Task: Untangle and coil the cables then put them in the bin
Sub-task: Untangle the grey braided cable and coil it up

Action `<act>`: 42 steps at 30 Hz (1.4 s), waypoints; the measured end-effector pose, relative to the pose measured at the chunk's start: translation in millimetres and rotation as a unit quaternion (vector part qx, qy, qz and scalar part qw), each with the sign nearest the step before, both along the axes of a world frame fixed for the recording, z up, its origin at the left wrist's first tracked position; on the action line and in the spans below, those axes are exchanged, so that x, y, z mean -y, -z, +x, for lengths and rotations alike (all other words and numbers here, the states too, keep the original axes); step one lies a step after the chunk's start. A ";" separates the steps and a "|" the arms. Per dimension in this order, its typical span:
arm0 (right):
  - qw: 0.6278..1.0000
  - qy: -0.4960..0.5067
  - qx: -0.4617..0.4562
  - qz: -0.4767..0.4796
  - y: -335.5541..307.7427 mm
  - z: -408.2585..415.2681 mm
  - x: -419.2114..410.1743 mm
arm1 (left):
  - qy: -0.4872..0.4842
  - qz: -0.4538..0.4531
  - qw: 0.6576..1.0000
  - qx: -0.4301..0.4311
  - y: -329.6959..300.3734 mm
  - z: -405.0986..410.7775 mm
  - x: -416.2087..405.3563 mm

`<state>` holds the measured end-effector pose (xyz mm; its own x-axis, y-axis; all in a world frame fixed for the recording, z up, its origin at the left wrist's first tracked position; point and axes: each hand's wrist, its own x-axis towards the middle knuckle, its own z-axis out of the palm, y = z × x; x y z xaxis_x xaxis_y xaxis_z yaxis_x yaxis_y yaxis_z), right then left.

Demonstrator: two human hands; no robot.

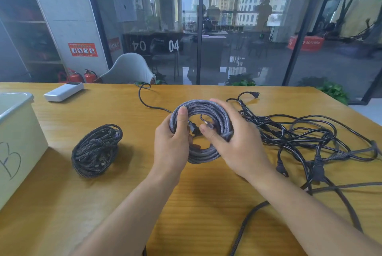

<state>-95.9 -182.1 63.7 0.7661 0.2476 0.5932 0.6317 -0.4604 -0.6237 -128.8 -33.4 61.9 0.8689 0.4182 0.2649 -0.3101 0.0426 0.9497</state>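
Observation:
I hold a coiled grey braided cable (203,109) above the middle of the wooden table (206,204). My left hand (173,142) grips its left side, thumb on top. My right hand (231,142) wraps round its right side, the thumb near the cable's plugs in the ring's centre. A second coiled dark braided cable (96,150) lies on the table to the left. A tangle of black cables (306,137) spreads out on the right. The pale bin (18,131), marked with a handwritten letter, stands at the left edge.
A white power bank (63,91) lies at the far left of the table. A thin black cable (144,98) runs over the far edge. A dark braided cable (258,212) trails off the near edge. A pale chair (128,69) stands behind the table.

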 end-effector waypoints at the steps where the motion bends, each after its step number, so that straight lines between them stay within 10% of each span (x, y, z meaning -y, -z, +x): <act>1: 0.996 0.059 0.054 -0.038 0.2 1.7 1.9 | 0.002 0.010 1.000 -0.002 0.6 -0.1 1.3; 11: 0.969 0.114 0.218 0.039 -0.9 11.7 8.3 | 0.003 0.047 0.999 -0.013 -2.0 -2.3 11.3; 20: 0.990 0.022 0.135 0.028 4.3 19.5 9.5 | -0.021 0.052 0.997 -0.043 4.3 1.9 1.6; 30: 0.875 -0.106 -0.183 0.436 -9.0 10.5 4.6 | 0.061 0.001 0.998 -0.036 7.5 6.9 1.3; 42: 0.958 -0.078 -0.142 0.237 -7.5 20.5 17.1 | 0.123 0.049 0.988 -0.075 -4.4 0.9 -28.4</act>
